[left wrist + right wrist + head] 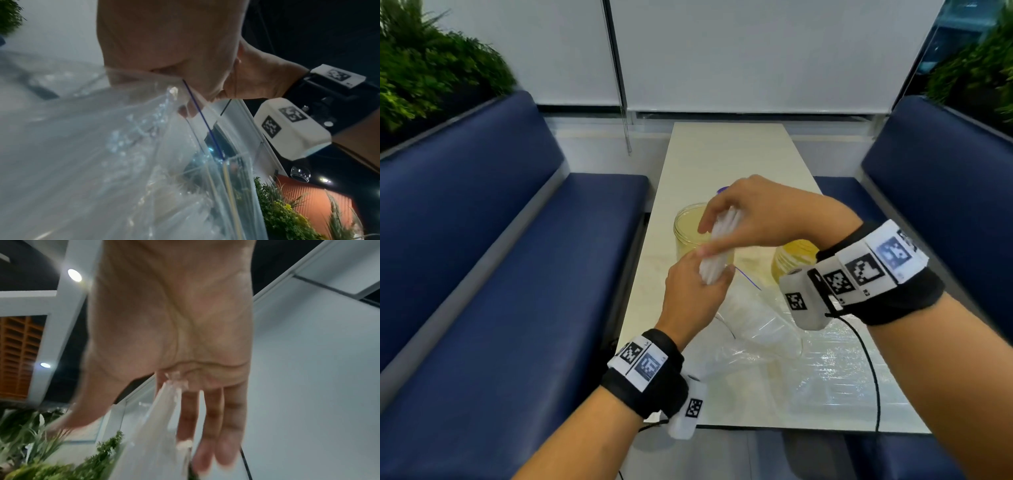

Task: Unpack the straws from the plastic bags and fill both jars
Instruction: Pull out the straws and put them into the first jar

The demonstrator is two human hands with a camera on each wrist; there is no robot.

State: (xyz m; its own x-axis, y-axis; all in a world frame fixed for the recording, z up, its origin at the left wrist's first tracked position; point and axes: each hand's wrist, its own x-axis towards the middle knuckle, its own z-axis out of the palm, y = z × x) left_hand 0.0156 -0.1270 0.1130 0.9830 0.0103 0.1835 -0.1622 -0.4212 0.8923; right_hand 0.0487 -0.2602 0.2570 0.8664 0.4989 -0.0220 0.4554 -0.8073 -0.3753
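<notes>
A bundle of white straws (pixel 717 246) stands tilted above the table between both hands. My left hand (pixel 700 287) grips its lower end. A clear plastic bag (pixel 753 325) with a blue zip strip (pixel 748 278) trails from that hand onto the table, and in the left wrist view the bag (pixel 102 162) hangs under the palm. My right hand (pixel 739 212) holds the upper end, thumb on one side and fingers on the other, with the straws (pixel 160 426) against the fingers. An open yellowish jar (pixel 686 229) stands just behind the bundle. A second jar (pixel 792 262) stands to the right.
Crumpled clear plastic (pixel 835 370) covers the near right part of the white table (pixel 722 154). A purple lid (pixel 722 189) shows behind my right hand. Blue benches (pixel 517 274) flank the table on both sides. A black cable (pixel 873 377) runs from my right wrist.
</notes>
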